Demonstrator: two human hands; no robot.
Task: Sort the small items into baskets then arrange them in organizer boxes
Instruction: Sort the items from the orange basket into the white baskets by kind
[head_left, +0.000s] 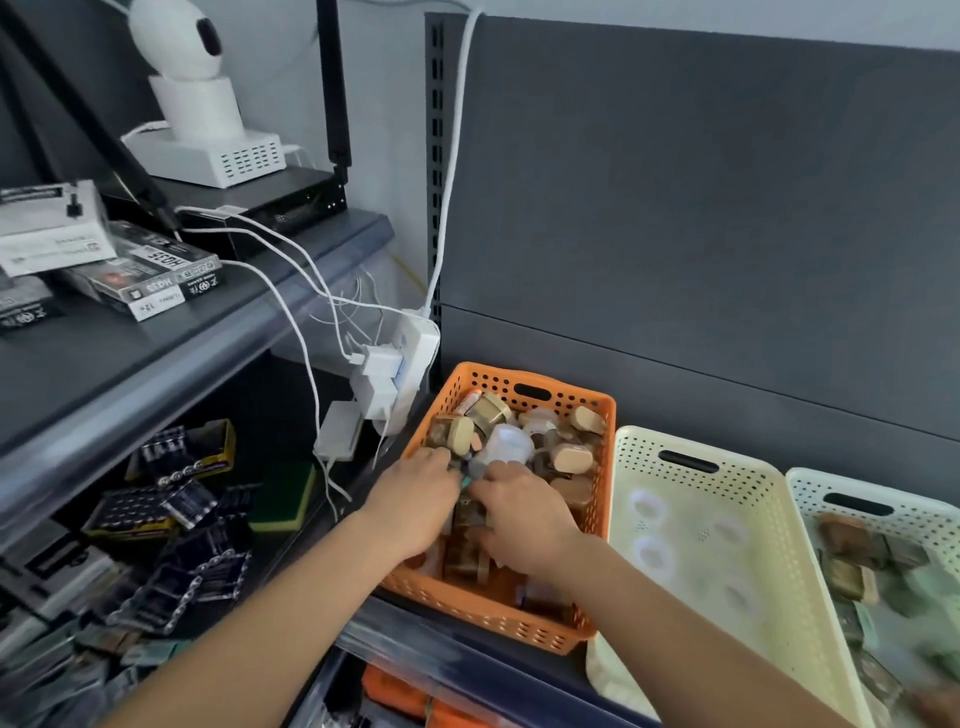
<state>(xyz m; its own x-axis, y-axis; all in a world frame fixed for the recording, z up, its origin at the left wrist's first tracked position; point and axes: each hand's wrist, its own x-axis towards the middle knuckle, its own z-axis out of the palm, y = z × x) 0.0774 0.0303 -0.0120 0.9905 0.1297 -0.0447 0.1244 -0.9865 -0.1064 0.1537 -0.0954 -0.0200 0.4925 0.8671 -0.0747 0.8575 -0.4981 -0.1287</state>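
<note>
An orange perforated basket (535, 391) sits on the shelf, filled with several small jars (571, 457) with tan lids, and a white container (506, 441). Both my hands are inside it. My left hand (415, 501) reaches in from the left edge, fingers curled down among the jars. My right hand (519, 519) lies beside it, fingers bent over the pile. A small teal item (466, 482) shows between the two hands; which hand holds it is hidden. To the right stand a cream basket (691, 460) holding a few white round items and a pale basket (857, 504) with brown items.
A dark back panel (701, 208) rises behind the baskets. Left of the orange basket hang a white power strip (410, 358) with plugs and cables. The left shelving holds boxes (140, 275), a white camera (187, 57), a router and, lower down, battery packs (171, 509).
</note>
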